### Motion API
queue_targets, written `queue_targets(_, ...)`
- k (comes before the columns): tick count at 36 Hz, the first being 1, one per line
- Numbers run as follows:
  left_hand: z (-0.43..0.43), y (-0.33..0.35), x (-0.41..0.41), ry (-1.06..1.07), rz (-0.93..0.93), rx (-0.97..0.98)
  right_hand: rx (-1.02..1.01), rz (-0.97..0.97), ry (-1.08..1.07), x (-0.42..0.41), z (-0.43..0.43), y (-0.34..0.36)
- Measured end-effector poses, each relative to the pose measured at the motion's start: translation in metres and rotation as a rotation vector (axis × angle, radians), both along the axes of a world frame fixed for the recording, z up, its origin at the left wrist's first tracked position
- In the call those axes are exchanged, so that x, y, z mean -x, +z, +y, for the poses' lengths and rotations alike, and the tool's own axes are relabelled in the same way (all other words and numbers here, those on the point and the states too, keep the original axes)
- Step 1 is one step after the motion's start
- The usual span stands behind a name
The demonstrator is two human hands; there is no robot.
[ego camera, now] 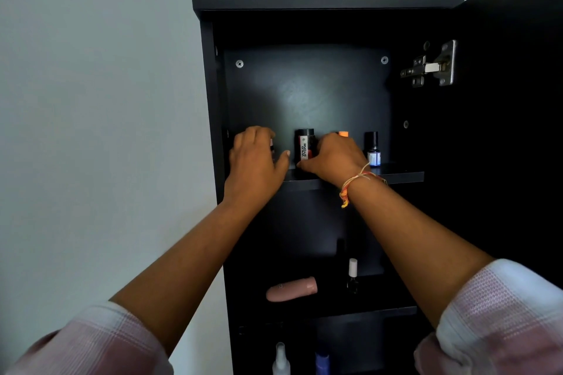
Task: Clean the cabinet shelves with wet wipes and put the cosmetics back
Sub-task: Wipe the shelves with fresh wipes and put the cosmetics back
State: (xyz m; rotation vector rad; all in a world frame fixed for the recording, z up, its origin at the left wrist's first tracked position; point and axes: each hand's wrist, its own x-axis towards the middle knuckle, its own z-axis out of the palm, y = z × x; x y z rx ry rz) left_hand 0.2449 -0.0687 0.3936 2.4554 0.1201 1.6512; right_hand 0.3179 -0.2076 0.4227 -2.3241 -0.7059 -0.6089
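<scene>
At the centre of the frame, 2 hands reach onto the top shelf (402,175). The left hand (254,158) curls round a mostly hidden small bottle (272,146), the right hand (332,158) round an orange-capped tube (343,133). Between them stands a black deodorant can (304,146), with a blue-labelled bottle (373,149) further right.

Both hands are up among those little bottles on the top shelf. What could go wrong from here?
The right hand curls round the orange-capped item, squeezed between the Wild Stone can and the small blue-labelled bottle; lifting it could knock either over.
The top shelf shows no front lip, so a toppled bottle might roll off towards the nail polish bottle below.
</scene>
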Motion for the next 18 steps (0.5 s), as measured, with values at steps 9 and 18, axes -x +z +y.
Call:
queue_targets(9, -0.009, -0.008, 0.010, -0.002, -0.076, -0.118, -0.153, -0.157, -0.030, 0.012, -0.013, -0.010)
queue_targets(18, -0.051, -0.062, 0.048, -0.198, -0.186, -0.123, -0.451, -0.428, 0.017, 0.044, -0.044, -0.065)
